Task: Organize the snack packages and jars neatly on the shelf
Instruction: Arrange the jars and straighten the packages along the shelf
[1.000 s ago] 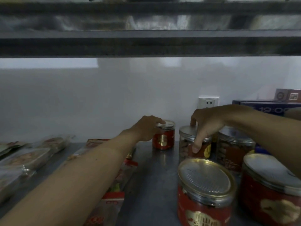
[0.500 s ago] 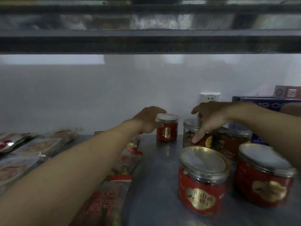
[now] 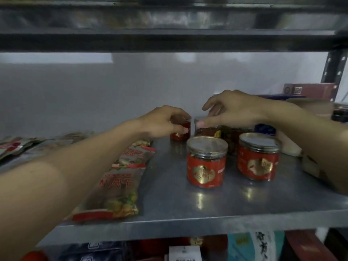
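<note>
On the grey metal shelf (image 3: 169,200), my left hand (image 3: 165,122) grips a small red jar (image 3: 183,131) at the back, fingers curled round its side. My right hand (image 3: 231,110) hovers over a clear jar (image 3: 207,129) beside it, its thumb on the jar's rim and the other fingers spread loosely above. Two larger red jars stand in front: one (image 3: 206,166) in the middle and one (image 3: 258,159) to its right. A dark jar (image 3: 232,137) sits behind them. Snack packages (image 3: 120,185) lie in a row on the left, partly under my left forearm.
More flat packages (image 3: 17,146) lie at the far left. Boxes (image 3: 308,90) and a cardboard carton (image 3: 310,164) crowd the right end beside a shelf post (image 3: 333,66). The upper shelf's edge (image 3: 169,40) hangs low overhead. Goods fill the lower shelf (image 3: 254,245).
The view has pulled back and tilted down, so the shelf's front edge and lower shelf show. My left hand has closed round the small red jar; my right hand has lifted higher over the clear jar.
</note>
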